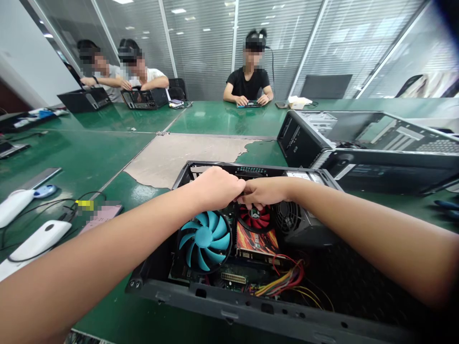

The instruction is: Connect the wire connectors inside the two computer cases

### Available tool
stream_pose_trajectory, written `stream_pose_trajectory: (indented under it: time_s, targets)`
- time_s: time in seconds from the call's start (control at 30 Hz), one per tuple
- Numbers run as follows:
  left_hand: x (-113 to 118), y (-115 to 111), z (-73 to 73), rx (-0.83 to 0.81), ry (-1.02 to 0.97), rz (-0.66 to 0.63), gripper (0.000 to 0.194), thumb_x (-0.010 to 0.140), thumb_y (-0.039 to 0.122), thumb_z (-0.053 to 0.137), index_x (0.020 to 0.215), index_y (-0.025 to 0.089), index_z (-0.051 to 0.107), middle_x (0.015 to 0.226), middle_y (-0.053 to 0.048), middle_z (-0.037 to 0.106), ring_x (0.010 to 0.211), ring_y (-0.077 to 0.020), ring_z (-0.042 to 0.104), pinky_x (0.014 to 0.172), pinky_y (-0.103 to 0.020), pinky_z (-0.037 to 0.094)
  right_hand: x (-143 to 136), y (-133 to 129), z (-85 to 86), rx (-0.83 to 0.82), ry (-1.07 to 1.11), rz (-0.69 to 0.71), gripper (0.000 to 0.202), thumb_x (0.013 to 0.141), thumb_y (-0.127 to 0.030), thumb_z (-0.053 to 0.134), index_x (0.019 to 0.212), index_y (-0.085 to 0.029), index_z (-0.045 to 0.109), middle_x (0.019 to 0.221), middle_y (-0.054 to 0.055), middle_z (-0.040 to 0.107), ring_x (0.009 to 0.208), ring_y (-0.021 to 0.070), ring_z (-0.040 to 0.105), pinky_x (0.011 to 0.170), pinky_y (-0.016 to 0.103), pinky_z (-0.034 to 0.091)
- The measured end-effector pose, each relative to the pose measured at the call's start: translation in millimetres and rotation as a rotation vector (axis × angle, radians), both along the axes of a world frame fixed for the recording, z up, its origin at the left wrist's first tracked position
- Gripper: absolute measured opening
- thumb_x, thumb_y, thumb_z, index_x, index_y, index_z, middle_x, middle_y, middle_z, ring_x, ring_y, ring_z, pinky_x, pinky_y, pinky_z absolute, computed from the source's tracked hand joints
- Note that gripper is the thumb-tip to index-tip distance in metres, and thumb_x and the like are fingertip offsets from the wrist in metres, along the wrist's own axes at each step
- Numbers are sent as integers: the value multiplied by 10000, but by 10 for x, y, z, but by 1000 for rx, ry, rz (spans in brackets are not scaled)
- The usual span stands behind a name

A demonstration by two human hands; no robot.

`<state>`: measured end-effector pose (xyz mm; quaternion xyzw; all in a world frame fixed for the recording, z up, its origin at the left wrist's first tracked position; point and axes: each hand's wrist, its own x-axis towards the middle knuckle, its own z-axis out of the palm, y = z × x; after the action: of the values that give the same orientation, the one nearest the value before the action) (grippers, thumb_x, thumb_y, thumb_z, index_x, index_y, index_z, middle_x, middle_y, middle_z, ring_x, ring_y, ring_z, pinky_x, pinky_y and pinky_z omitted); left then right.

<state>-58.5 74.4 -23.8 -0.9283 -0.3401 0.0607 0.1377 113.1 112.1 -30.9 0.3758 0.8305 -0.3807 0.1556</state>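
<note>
An opened black computer case (229, 313) lies on its side in front of me. My left hand (219, 187) is closed above the back part of its inside, fingertips hidden. Against it, my right hand (264, 192) has bent, closed fingers over a graphics card (256, 239) with a red fan (254, 219). Whatever the fingers hold is hidden between the two hands. Below my left wrist sits a turquoise cooling fan (203, 237). Coloured cables (283, 282) lie loose beside the motherboard's long connector (233, 277). The power supply (304, 222) is under my right forearm.
Another open computer case (308, 136) stands at the right. White handheld devices (39, 243) with cords and a pink pad (101, 216) lie at the left. Three people sit across the green table (211, 119), hands on computer parts. A beige patch (179, 155) shows on the tabletop.
</note>
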Motion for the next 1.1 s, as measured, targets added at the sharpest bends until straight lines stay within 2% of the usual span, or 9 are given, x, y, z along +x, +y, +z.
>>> stream_pose_trajectory:
  time_s: [0.2,0.4,0.53,0.73,1.1]
  targets:
    - [9,1,11,25,26,-15,179,909,182,494,956,144,663,815,-88,733,735,-225,694,587,-322,395,1,10,-32,8,34,-3,175,919,-295,464,923,-169,585,798,27,650,583,126,563,613,267,467]
    - [17,-21,48,43,44,-62,164,927,208,504,942,144,654,818,-85,739,709,-206,689,574,-313,384,1,29,-49,46,45,18,215,885,-207,439,997,-155,615,768,29,645,569,122,561,601,249,465]
    - [7,-20,45,66,23,-105,164,928,207,506,974,136,647,805,-75,728,677,-191,670,560,-313,367,-3,26,-42,60,27,19,241,872,-182,433,1000,-149,635,759,27,647,562,126,562,603,253,467]
    - [5,-17,42,131,17,-106,166,919,150,509,912,140,675,887,-90,719,833,-184,657,646,-305,372,-4,23,-37,61,21,20,261,889,-150,397,1005,-140,630,756,25,634,569,129,564,608,255,473]
    - [13,-5,22,100,22,-98,150,901,154,547,820,160,674,785,-48,737,721,-182,665,658,-337,327,1,-2,-31,41,36,53,264,908,-204,401,1039,-142,622,820,41,666,570,133,575,640,285,488]
